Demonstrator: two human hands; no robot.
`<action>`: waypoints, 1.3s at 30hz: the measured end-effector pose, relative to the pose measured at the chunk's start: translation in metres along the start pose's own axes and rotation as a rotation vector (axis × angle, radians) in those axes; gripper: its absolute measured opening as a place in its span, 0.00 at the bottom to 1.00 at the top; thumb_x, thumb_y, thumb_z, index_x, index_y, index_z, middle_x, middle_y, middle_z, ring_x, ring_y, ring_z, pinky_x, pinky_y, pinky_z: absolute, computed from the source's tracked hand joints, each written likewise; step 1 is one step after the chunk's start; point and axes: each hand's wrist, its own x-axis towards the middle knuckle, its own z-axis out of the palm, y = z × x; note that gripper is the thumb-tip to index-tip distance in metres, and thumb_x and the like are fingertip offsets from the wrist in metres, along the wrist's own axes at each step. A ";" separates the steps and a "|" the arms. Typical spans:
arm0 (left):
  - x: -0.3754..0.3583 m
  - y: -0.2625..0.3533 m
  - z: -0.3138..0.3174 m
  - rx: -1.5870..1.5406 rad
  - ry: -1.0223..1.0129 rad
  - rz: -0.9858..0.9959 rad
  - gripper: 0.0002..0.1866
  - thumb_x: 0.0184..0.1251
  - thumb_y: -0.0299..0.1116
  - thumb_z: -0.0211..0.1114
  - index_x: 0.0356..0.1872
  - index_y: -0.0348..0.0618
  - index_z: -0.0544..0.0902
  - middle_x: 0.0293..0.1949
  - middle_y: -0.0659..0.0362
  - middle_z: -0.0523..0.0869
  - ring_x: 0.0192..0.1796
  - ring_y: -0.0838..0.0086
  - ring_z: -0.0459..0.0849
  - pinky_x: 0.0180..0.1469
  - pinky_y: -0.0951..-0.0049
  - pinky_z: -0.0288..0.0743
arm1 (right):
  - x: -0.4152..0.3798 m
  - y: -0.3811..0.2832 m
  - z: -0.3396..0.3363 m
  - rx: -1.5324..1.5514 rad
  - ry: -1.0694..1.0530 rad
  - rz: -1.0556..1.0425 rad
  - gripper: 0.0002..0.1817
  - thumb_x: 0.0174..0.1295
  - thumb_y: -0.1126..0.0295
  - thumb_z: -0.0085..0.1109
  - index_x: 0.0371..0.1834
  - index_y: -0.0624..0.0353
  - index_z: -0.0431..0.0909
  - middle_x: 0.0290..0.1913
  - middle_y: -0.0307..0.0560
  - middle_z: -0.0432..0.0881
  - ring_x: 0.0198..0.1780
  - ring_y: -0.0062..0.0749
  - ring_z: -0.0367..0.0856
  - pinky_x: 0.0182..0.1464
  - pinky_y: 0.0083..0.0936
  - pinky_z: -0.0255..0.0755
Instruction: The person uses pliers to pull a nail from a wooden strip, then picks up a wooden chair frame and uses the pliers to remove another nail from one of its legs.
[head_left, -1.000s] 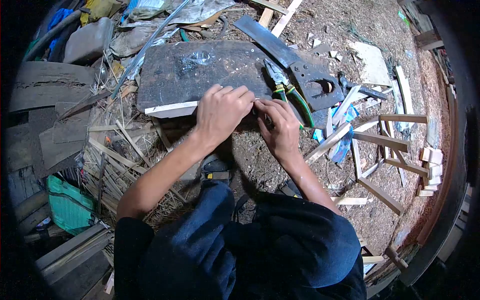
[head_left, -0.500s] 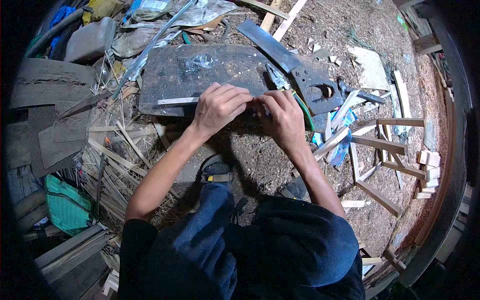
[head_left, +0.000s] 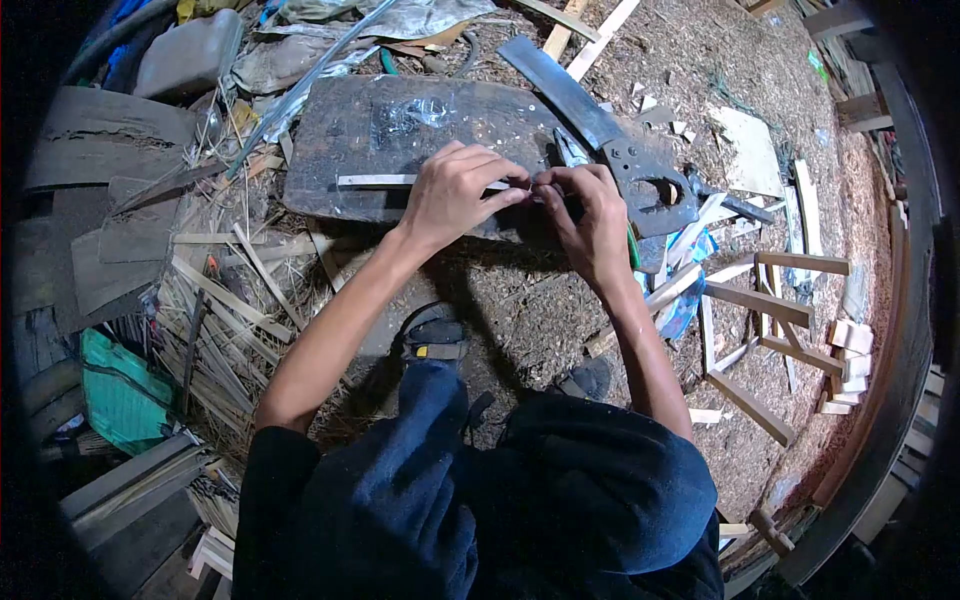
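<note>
Over the front part of a dark wooden board (head_left: 350, 115), my left hand (head_left: 463, 195) and my right hand (head_left: 590, 215) meet at the fingertips. Both hands are pinched closed. What lies between the fingertips is too small to make out. A thin pale wooden strip (head_left: 375, 181) extends leftward from beneath my left hand, along the board. Just beyond my right hand lie pliers (head_left: 570, 148), partly hidden by the saw and the hand. A handsaw (head_left: 565, 92) rests across the board's right end, its dark handle (head_left: 650, 185) beside my right hand.
A hammer (head_left: 735, 203) lies right of the saw handle. Farther right stands a wooden frame (head_left: 760, 300), near stacked blocks (head_left: 850, 365). Loose wood strips (head_left: 235, 310) cover the ground at left, near a green plastic piece (head_left: 125, 395). A grey jerrycan (head_left: 190, 55) sits at the upper left.
The view has shifted a little, so the board and saw appear slightly higher and farther right. My fingertips have come closer together, and both hands remain pinched.
</note>
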 end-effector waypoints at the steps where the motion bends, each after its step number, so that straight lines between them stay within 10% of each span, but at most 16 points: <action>1: 0.000 -0.001 0.000 -0.001 0.000 -0.002 0.12 0.54 0.39 0.78 0.37 0.48 0.89 0.36 0.60 0.91 0.42 0.67 0.89 0.47 0.66 0.77 | 0.001 0.001 0.001 -0.022 0.002 -0.024 0.08 0.61 0.72 0.68 0.43 0.59 0.85 0.41 0.51 0.88 0.45 0.49 0.81 0.51 0.38 0.76; 39: 0.002 -0.003 -0.003 -0.054 -0.046 -0.002 0.10 0.54 0.38 0.78 0.35 0.49 0.89 0.37 0.61 0.91 0.45 0.65 0.87 0.51 0.63 0.78 | 0.016 0.014 -0.016 -0.127 -0.213 -0.139 0.11 0.60 0.74 0.65 0.46 0.59 0.84 0.43 0.48 0.86 0.48 0.48 0.78 0.55 0.38 0.73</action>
